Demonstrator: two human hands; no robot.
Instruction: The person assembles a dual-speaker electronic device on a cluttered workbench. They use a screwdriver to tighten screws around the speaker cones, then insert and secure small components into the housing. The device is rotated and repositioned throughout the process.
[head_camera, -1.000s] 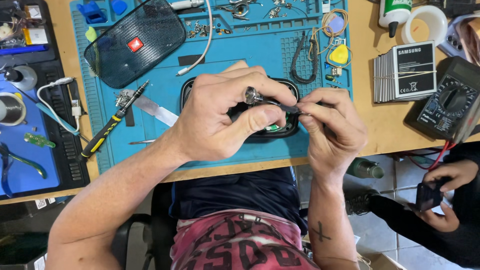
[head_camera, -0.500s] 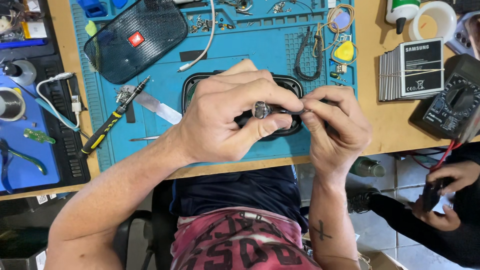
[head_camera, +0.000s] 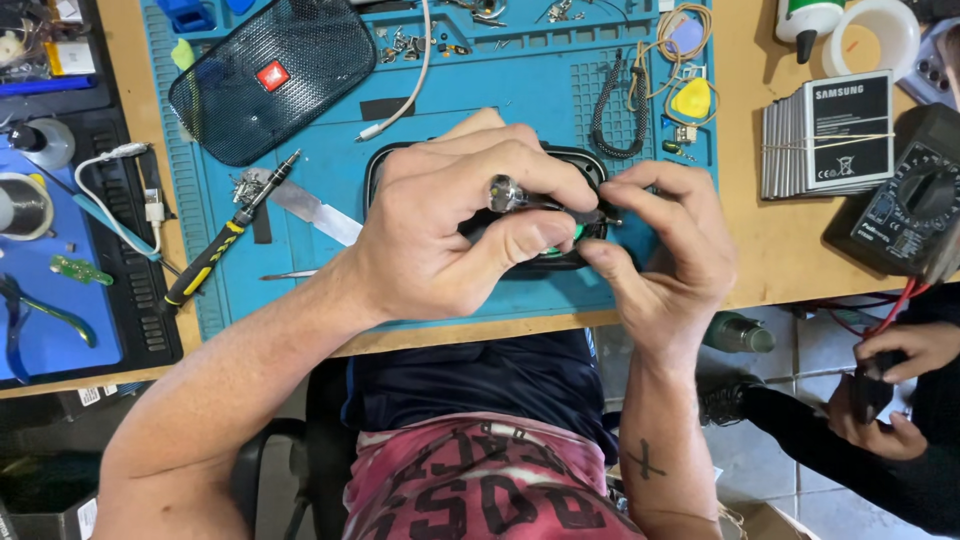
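While the left hand (head_camera: 450, 235) grips a small screwdriver (head_camera: 545, 203) with a shiny metal cap, the right hand (head_camera: 665, 255) pinches its thin shaft near the tip. Both press over a black oval housing (head_camera: 385, 175) with rounded edges, lying on the blue ribbed mat (head_camera: 520, 85). A black mesh speaker grille (head_camera: 265, 85) lies well apart at the left; bare mat between them leaves some room.

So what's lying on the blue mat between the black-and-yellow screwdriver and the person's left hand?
In the head view, a flat silver metal blade lies between the black-and-yellow screwdriver and the left hand, on the blue mat.
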